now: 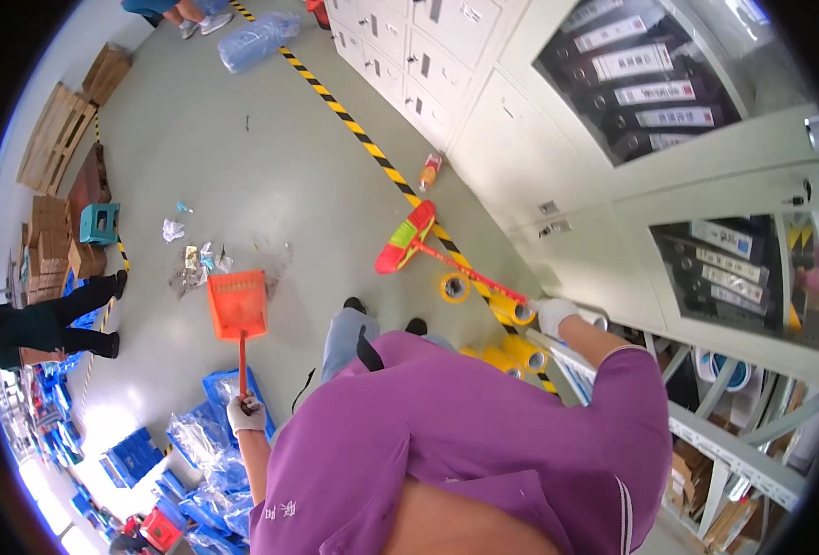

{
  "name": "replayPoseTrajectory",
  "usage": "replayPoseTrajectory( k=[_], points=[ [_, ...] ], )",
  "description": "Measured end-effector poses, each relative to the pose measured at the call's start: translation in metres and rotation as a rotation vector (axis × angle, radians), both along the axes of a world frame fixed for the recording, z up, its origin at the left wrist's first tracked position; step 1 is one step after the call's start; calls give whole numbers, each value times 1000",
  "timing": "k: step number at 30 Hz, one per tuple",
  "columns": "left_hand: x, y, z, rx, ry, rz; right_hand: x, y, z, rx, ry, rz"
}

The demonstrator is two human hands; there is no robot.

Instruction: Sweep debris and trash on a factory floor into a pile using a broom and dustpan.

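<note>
In a white glove, my left hand (246, 413) is closed round the handle of an orange dustpan (239, 305). The pan lies on the grey floor, just nearer to me than a patch of litter (202, 262) with crumpled paper, wrappers and dark dirt. My right hand (554, 317), gloved in white too, grips the end of a red broom handle (474, 274). The broom's red and yellow-green head (406, 238) rests by the striped floor tape, apart from the dustpan and the litter.
Yellow tape rolls (511, 351) stand on the floor below the broom handle. A bottle (430, 172) lies near the cabinets (483, 139) on the right. Blue plastic-wrapped items (210, 444) lie at lower left. A person (49, 333) stands at far left near a teal stool (99, 223).
</note>
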State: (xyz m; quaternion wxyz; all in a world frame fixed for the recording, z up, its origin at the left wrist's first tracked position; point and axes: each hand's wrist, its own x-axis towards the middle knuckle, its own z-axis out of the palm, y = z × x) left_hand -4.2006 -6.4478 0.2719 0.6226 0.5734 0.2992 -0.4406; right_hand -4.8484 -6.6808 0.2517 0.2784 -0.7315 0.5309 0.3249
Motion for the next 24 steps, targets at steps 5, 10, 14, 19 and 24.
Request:
replayPoseTrajectory(
  k=[5,10,14,19,24],
  points=[
    [20,-40,-23,22,-21,-36,101,-50,-6,26,-7,78],
    [59,-133,-34,-10,-35,4,252,-145,-83,-81,-186,37],
    [103,-206,-35,-69,-23,-53,329,-238,-72,-42,-164,-19],
    [153,-255,-33,-120,61,29,272,-308,5,15,38,-121],
    [164,-320,-36,-105,73,28,183,-347,50,-150,113,-16]
  ],
)
